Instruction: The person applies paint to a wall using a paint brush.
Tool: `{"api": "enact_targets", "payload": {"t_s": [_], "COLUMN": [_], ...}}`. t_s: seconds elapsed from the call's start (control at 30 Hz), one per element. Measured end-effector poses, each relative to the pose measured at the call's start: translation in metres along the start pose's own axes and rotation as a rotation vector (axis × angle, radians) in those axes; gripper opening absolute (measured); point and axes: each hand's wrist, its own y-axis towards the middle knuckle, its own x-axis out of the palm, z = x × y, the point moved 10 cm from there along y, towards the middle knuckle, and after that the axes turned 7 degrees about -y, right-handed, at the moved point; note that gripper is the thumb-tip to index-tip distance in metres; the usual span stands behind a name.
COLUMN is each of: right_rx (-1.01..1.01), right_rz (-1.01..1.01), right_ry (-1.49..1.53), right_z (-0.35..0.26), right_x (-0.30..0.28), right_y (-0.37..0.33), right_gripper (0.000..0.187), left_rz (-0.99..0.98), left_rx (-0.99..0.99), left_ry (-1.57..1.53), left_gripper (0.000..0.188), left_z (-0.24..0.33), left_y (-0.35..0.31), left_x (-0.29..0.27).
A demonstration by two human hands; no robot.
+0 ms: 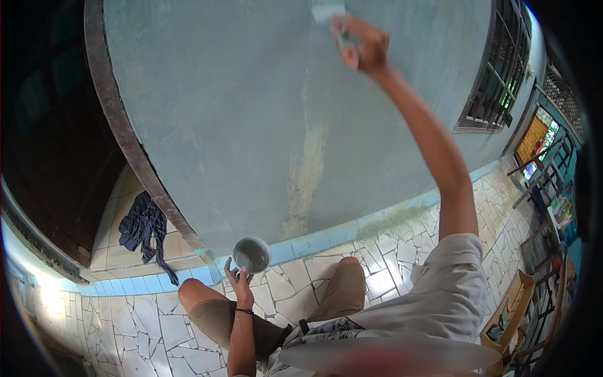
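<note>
My right hand point(361, 45) is raised high on the grey-green wall point(239, 125), its fingers wrapped round the handle of a paintbrush point(328, 10). The brush has a wide pale head, blurred and partly cut off by the upper edge, and it is at the wall surface. Low down, near the foot of the wall, my left hand point(240, 281) grips a small round pot point(267, 256) by its near side. Greyish liquid shows inside the pot. Below the brush, a rough pale streak point(308, 169) runs down the wall.
A doorway with a brown frame point(119, 119) stands at the left, a dark cloth point(143, 226) on its tiled sill. Blue tiles point(342, 234) edge the wall's foot. A barred window point(499, 75) is at the right. A wooden box point(512, 311) and clutter line the far right floor.
</note>
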Motion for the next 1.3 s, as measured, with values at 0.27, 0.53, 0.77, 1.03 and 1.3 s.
{"api": "enact_targets", "payload": {"t_s": [0.27,0.53,0.77,1.03,1.3], "right_rx": [0.066,0.348,0.059,-0.095,0.054], "right_rz": [-0.320,-0.674,-0.260,0.152,-0.095], "right_ry": [0.180,0.678,0.207,-0.073,0.044], "right_z": [-0.155,-0.129,-0.016,-0.004,-0.060], "right_x": [0.001,0.025,0.004,-0.029,-0.017], "right_y": [-0.172,-0.177,0.004,0.056,-0.106], "right_gripper": [0.061,0.030,0.024,0.013,0.059], "left_rz": [-0.038,-0.065,-0.038,-0.021,-0.019], "left_rx": [-0.019,-0.031,-0.033,-0.029,-0.085], "left_ry": [-0.045,-0.041,-0.007,0.027,-0.002], "left_gripper": [0.072,0.071,0.071,0.072,0.071], "left_z": [-0.011,-0.005,-0.005,-0.006,-0.014], "left_y": [0.000,-0.005,-0.006,-0.005,-0.005], "left_x": [0.005,0.012,0.009,0.002,0.002]}}
